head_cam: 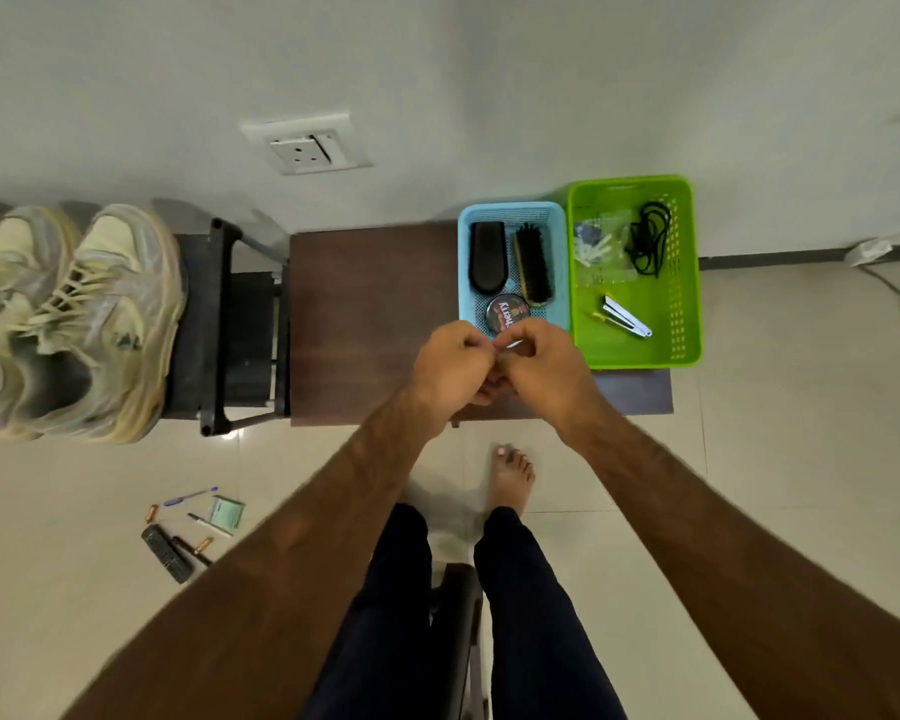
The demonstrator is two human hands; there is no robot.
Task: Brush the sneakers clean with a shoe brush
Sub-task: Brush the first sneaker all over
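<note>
Our fingers (467, 346) are curled inward, the tips of the left hand (450, 363) meeting those of the right hand (541, 363). Whether they pinch some small thing between them we cannot tell, since the backs of the hands hide it. We judge that the brushing has not begun. The wooden-backed shoe brush with dark bristles (533, 265) lies untouched just beyond the fingertips in the light blue plastic basket (510, 209), beside a black oval brush (487, 257). A round polish tin (507, 311) lies nearest the fingers and is partly covered by them. Well off to the left of the fingers, the pair of chunky cream-and-grey sneakers (89, 324) sits on a black rack (219, 324), apart from the dark brown wooden table (370, 324) under our hands. The sneakers are laced and their pale uppers look dulled and greyish, with a dark smudge on the side of the shoe closer to the fingers. As we see it, every step is left: taking up the brush, fetching a sneaker and working over both.
</note>
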